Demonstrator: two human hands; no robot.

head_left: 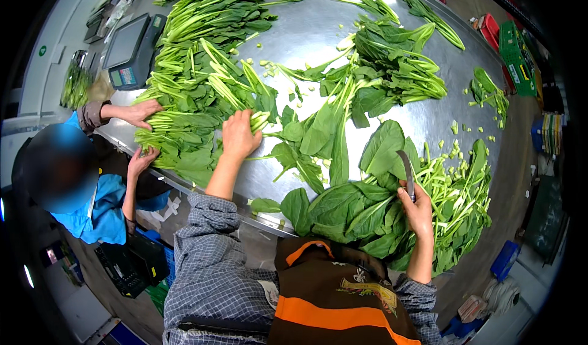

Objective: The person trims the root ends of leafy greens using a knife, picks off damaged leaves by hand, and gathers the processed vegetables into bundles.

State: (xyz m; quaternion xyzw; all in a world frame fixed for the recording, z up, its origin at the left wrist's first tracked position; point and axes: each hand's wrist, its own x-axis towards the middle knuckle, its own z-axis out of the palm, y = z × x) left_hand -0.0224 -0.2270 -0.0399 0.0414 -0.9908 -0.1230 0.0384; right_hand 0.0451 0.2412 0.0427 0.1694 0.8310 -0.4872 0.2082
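Your metal table [300,14] fills most of the frame, with greens in several lots on it. The largest, the laid-out pile [208,20], runs down the upper left with stems mostly lined up; judging by that order, this is the finished share. At the lower right lies a tangled heap [459,204] of leaves and pale stems, and against it, at the lower centre, a broad-leaved bunch [349,213]; both look as if they have yet to be sorted. Another bunch [401,63] at the upper right and loose leaves [324,131] mid-frame also seem left to do, so the work looks partway along.

A co-worker at the left edge has both hands [138,113] at the laid-out pile. Your left hand [240,135], left of centre, is curled around a few stalks [260,121] by that pile. Your right hand [418,210], lower right, is wrapped round the handle of a curved knife [407,167], blade upward. Smallest are the cut bits [454,127] scattered at the right, suggesting that some trimming is done.
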